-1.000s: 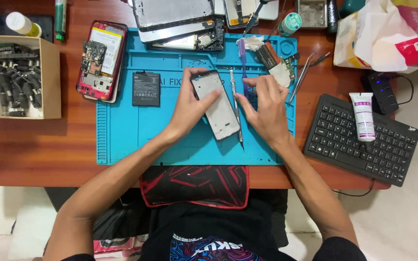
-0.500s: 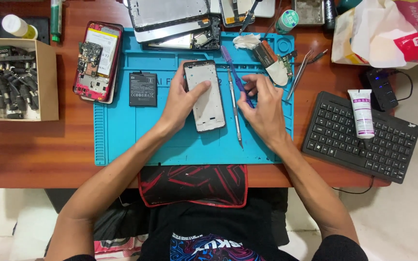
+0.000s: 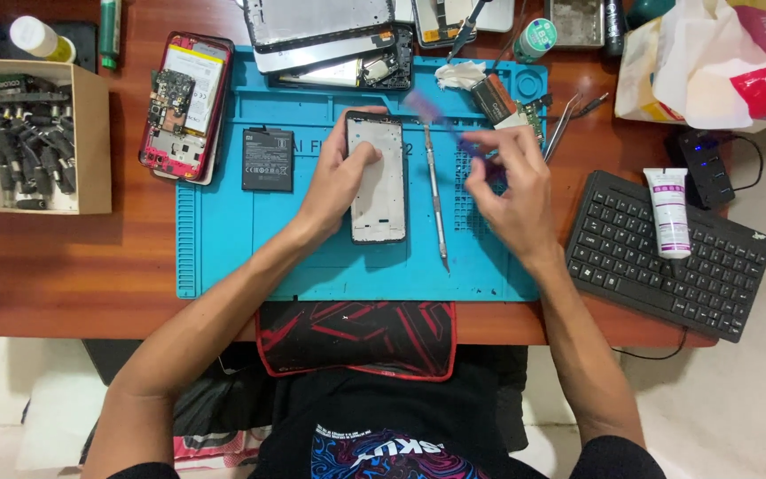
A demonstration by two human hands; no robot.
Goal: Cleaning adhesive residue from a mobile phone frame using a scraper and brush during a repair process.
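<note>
Since the earlier frame you have turned the phone frame (image 3: 378, 177) upright on the blue mat (image 3: 223, 257), and your right hand (image 3: 511, 191) has lifted off it, pinching a blurred purple tool (image 3: 441, 120). Your left hand (image 3: 339, 177) clamps the frame's left edge at mat centre. A metal spudger (image 3: 436, 195) lies just right of the frame, so prying looks ready.
</note>
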